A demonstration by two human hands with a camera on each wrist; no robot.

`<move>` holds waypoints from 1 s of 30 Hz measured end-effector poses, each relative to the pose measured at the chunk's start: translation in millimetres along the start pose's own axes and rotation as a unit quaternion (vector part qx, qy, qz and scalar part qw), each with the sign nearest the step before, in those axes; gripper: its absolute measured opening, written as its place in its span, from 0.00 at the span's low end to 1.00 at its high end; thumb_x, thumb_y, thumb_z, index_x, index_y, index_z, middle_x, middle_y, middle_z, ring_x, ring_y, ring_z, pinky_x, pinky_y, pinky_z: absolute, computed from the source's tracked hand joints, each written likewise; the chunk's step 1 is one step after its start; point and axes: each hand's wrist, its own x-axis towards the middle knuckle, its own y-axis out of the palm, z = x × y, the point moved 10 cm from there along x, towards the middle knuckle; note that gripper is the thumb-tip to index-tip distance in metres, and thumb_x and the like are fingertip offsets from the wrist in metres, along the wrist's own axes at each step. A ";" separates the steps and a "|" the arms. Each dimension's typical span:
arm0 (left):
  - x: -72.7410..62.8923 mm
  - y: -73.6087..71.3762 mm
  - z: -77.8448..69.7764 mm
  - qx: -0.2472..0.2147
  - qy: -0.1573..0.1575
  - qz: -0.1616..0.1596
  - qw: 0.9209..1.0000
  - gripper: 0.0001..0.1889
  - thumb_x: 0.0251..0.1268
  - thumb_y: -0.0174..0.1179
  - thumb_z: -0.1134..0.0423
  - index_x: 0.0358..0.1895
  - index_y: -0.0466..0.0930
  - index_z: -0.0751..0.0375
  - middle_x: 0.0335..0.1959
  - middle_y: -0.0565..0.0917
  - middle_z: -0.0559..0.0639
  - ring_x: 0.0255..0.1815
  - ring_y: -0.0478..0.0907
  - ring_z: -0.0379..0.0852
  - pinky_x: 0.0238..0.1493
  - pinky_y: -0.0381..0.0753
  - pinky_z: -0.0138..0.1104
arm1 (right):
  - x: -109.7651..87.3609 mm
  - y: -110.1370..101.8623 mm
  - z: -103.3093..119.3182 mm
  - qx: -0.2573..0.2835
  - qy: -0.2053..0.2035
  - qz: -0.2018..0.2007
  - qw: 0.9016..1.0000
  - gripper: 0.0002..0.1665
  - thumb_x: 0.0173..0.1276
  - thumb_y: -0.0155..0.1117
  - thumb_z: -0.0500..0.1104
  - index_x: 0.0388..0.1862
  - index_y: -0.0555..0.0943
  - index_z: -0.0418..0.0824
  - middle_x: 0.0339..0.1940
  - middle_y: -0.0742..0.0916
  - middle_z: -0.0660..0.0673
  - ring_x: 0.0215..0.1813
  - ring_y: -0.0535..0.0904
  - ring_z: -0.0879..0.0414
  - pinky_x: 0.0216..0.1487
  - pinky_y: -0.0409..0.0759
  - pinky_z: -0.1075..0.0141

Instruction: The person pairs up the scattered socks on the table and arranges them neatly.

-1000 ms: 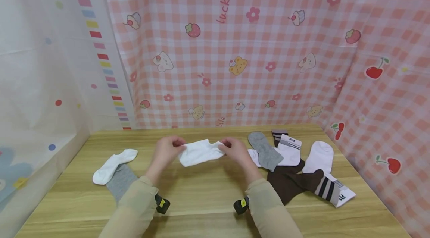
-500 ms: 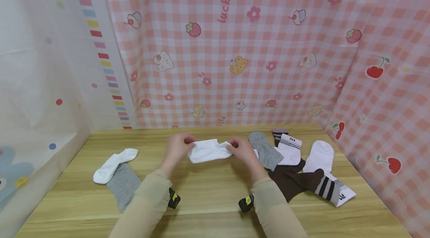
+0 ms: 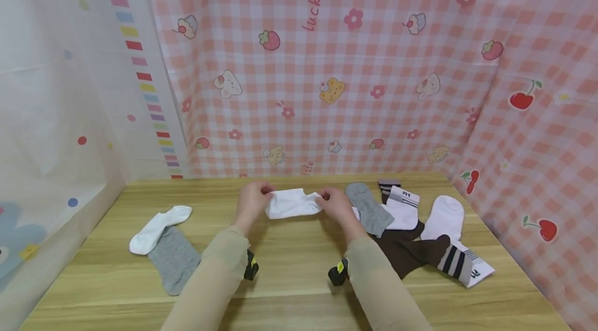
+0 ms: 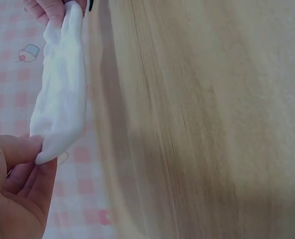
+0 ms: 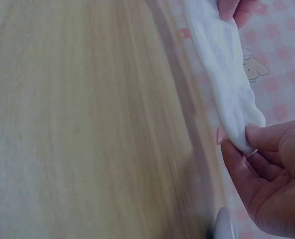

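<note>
A short white sock (image 3: 291, 204) is stretched sideways between both hands, above the far middle of the wooden table. My left hand (image 3: 252, 202) pinches its left end between thumb and fingers. At the opposite end, my right hand (image 3: 337, 205) pinches the other tip. In the left wrist view the sock (image 4: 62, 84) runs up from the left hand (image 4: 18, 184) toward the right one. The right wrist view has the right hand (image 5: 276, 169) with thumb and forefinger on the sock's end (image 5: 234, 99).
Another white sock (image 3: 154, 230) overlaps a grey sock (image 3: 175, 263) on the left of the table (image 3: 289, 279). On the right lie a grey sock (image 3: 369, 209), white socks (image 3: 444, 219) and dark brown socks (image 3: 402, 253) in a loose pile. A checked curtain (image 3: 289, 128) hangs behind.
Both hands have moved with the white sock to the right and slightly farther away, the left hand more than the right. The grey sock at left is less covered by the left arm.
</note>
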 end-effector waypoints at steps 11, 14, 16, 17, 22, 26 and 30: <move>7.9 3.6 10.7 0.005 -0.023 -0.017 1.000 0.05 0.60 0.63 0.76 0.36 0.86 0.66 0.37 0.87 0.57 0.42 0.82 0.54 0.49 0.80 0.45 | 9.6 3.7 2.9 -0.015 -0.010 -0.036 0.999 0.09 0.67 0.65 0.41 0.39 0.84 0.35 0.35 0.85 0.43 0.40 0.79 0.49 0.47 0.77 0.55; 9.6 4.1 13.5 0.008 -0.021 -0.024 0.999 0.05 0.60 0.63 0.76 0.36 0.87 0.67 0.37 0.87 0.57 0.42 0.82 0.54 0.49 0.80 0.45 | 11.5 6.3 1.4 -0.012 -0.007 -0.037 0.999 0.09 0.68 0.65 0.41 0.38 0.84 0.35 0.34 0.85 0.44 0.38 0.79 0.50 0.46 0.77 0.56; 10.7 4.9 15.5 0.010 -0.021 -0.028 0.999 0.05 0.59 0.62 0.76 0.35 0.87 0.67 0.36 0.87 0.57 0.42 0.82 0.54 0.48 0.80 0.45 | 12.2 7.5 0.9 -0.015 -0.008 -0.040 0.999 0.08 0.67 0.65 0.41 0.37 0.84 0.36 0.32 0.85 0.44 0.37 0.78 0.50 0.45 0.77 0.56; 11.0 5.5 16.5 0.011 -0.022 -0.029 0.999 0.05 0.60 0.62 0.76 0.35 0.87 0.67 0.36 0.87 0.57 0.42 0.82 0.54 0.49 0.79 0.45 | 12.3 7.9 0.4 -0.017 -0.008 -0.041 0.999 0.08 0.67 0.65 0.41 0.37 0.84 0.36 0.32 0.85 0.44 0.37 0.78 0.50 0.45 0.77 0.56; 10.3 8.8 21.5 0.020 -0.022 -0.032 0.999 0.06 0.58 0.61 0.77 0.33 0.86 0.67 0.35 0.86 0.57 0.40 0.82 0.54 0.48 0.79 0.45 | 11.1 10.9 -2.4 -0.033 0.003 -0.039 0.999 0.08 0.68 0.65 0.42 0.34 0.84 0.38 0.32 0.85 0.45 0.37 0.78 0.50 0.45 0.76 0.56; 8.7 9.2 22.9 0.022 -0.012 -0.039 0.999 0.06 0.56 0.60 0.78 0.32 0.86 0.68 0.33 0.86 0.57 0.39 0.82 0.55 0.47 0.79 0.46 | 10.6 12.6 -4.9 -0.039 0.018 -0.032 0.999 0.09 0.68 0.64 0.43 0.34 0.84 0.38 0.34 0.85 0.45 0.38 0.78 0.49 0.46 0.76 0.56; 8.6 10.3 24.7 0.021 -0.010 -0.042 0.999 0.09 0.53 0.58 0.80 0.33 0.86 0.68 0.33 0.86 0.58 0.40 0.82 0.56 0.47 0.78 0.47 | 11.1 12.8 -6.7 -0.045 0.026 -0.032 0.998 0.09 0.68 0.64 0.44 0.33 0.84 0.39 0.34 0.85 0.45 0.38 0.78 0.49 0.46 0.76 0.56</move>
